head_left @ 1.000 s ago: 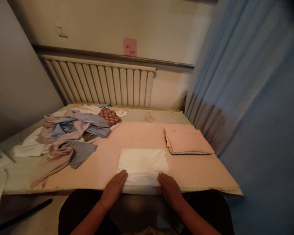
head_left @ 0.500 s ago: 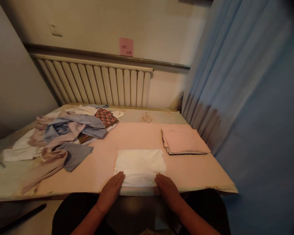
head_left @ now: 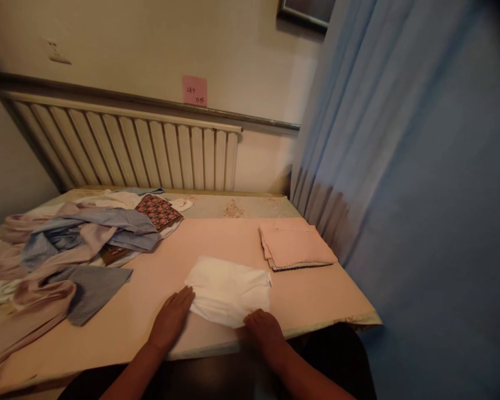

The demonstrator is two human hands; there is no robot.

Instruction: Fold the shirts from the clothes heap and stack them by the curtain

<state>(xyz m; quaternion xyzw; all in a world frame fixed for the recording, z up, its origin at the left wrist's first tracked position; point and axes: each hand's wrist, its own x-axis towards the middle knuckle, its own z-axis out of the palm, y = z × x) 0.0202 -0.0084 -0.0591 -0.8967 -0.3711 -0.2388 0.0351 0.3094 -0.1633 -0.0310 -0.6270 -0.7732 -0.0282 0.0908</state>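
A folded white cloth (head_left: 227,289) lies near the front edge of the table, turned a little askew, with creases along its near part. My left hand (head_left: 173,316) rests at its left edge, the fingers stretched out and touching the cloth. At the near right corner, my right hand (head_left: 265,330) has its fingers curled in and gripping the cloth; the thumb is hidden. Farther right lies a neat stack of folded cloths (head_left: 298,244), pink on top with a dark patterned edge beneath.
A loose heap of clothes (head_left: 95,230) in blue-grey, dusty pink and white covers the left side. Pink sheeting (head_left: 216,236) spreads under everything. Behind stands a radiator (head_left: 150,150); a blue curtain (head_left: 379,166) hangs along the right side.
The view has swung right. The white cloth has turned slightly clockwise from lying square to the edge. My right hand has gone from flat fingers to curled ones at its corner.
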